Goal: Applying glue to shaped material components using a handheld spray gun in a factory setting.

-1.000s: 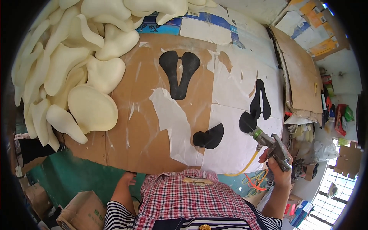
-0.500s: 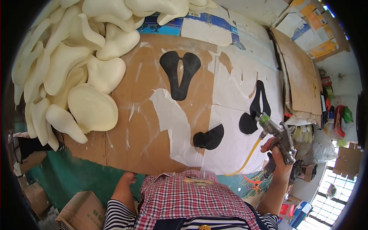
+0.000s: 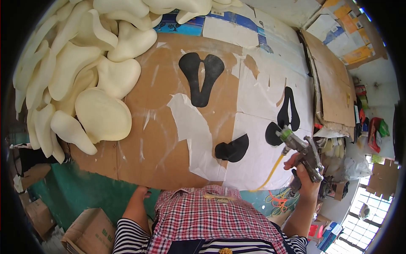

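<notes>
My right hand [image 3: 305, 174] is closed round the handle of a metal spray gun [image 3: 308, 154], a yellow hose running from it. The gun's green-ringed nozzle end points over the wide part of a black saddle-shaped cover piece [image 3: 294, 116] with a long slot, partly hiding it. Left of it lies a curled or folded black piece [image 3: 233, 149]. Further off, a black slotted saddle cover piece [image 3: 200, 80] rests flat on the brown cardboard. My left hand [image 3: 143, 191] hangs at the table's near edge, its fingers mostly hidden.
A big heap of cream foam saddle pads [image 3: 103, 114] covers the table's left side. Cardboard and white paper [image 3: 270, 165] line the tabletop, with a torn white strip [image 3: 196, 144] in the middle. Cardboard sheets [image 3: 327, 80] stand at right; cartons [image 3: 91, 233] sit below left.
The spray gun in my right hand has shifted slightly left over the slotted black piece. The whole view has tilted a little. The left hand stays near the table edge.
</notes>
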A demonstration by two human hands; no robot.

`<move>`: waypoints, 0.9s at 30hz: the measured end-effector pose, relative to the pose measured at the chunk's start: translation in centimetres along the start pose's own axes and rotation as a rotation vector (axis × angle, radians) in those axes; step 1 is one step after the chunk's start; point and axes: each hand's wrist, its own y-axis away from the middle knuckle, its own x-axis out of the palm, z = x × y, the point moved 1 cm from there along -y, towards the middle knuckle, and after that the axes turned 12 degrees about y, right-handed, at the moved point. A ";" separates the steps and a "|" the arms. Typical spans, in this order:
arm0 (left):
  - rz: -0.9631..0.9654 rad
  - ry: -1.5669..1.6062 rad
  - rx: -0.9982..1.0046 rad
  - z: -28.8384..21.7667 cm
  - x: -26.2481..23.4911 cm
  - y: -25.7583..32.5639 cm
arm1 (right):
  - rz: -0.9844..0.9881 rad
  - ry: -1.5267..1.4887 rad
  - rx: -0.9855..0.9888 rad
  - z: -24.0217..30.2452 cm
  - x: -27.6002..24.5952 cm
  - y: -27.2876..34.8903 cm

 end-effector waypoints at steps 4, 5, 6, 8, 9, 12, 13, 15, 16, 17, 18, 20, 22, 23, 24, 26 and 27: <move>-0.028 -0.002 -0.040 -1.0 0.2 1.3 | 0.143 -0.081 -0.021 0.1 1.6 -0.5; -0.030 0.005 -0.041 -0.9 0.3 1.5 | 0.149 -0.081 -0.025 0.3 1.5 -0.5; -0.036 -0.004 -0.045 -0.8 0.3 1.7 | 0.143 -0.052 -0.044 0.4 1.3 -0.4; -0.042 -0.009 -0.052 -0.5 0.2 1.8 | 0.109 -0.007 -0.073 0.6 0.9 -0.5; -0.039 -0.002 -0.054 -0.3 0.1 1.7 | 0.077 -0.002 -0.067 0.5 0.7 -0.8; -0.019 -0.026 -0.059 0.0 0.0 1.7 | 0.045 0.026 -0.027 0.6 0.8 -1.9; -0.003 -0.060 -0.060 0.1 0.1 1.7 | 0.047 0.006 -0.042 0.8 1.2 -2.1; -0.027 -0.024 -0.061 0.3 -0.3 1.4 | 0.054 -0.038 -0.060 1.5 2.4 -2.0; -0.049 0.010 -0.060 0.4 -0.5 1.2 | 0.055 -0.038 -0.060 1.6 2.3 -1.8; -0.049 0.012 -0.061 0.4 -0.6 1.1 | 0.098 -0.021 -0.056 1.6 2.2 -1.4; -0.049 0.022 -0.054 0.3 -0.7 1.0 | 0.140 -0.004 -0.053 1.6 2.1 -1.2; -0.045 0.026 -0.049 -0.1 -0.7 1.0 | 0.126 0.007 -0.063 1.9 1.9 -1.1; -0.087 0.053 -0.020 -0.8 -0.3 1.5 | 0.081 0.002 -0.058 1.9 1.8 -1.5; -0.089 0.053 -0.021 -0.5 -0.6 1.2 | 0.099 0.005 -0.036 2.0 1.8 -1.9; -0.098 0.053 -0.025 -0.3 -0.9 0.8 | 0.100 0.003 -0.036 2.0 1.8 -1.7; -0.105 0.053 -0.030 -0.1 -1.3 0.4 | 0.219 0.003 -0.070 1.9 1.5 -1.2; -0.128 0.065 -0.010 -0.1 -1.3 0.3 | 0.218 0.005 -0.069 1.8 1.4 -0.8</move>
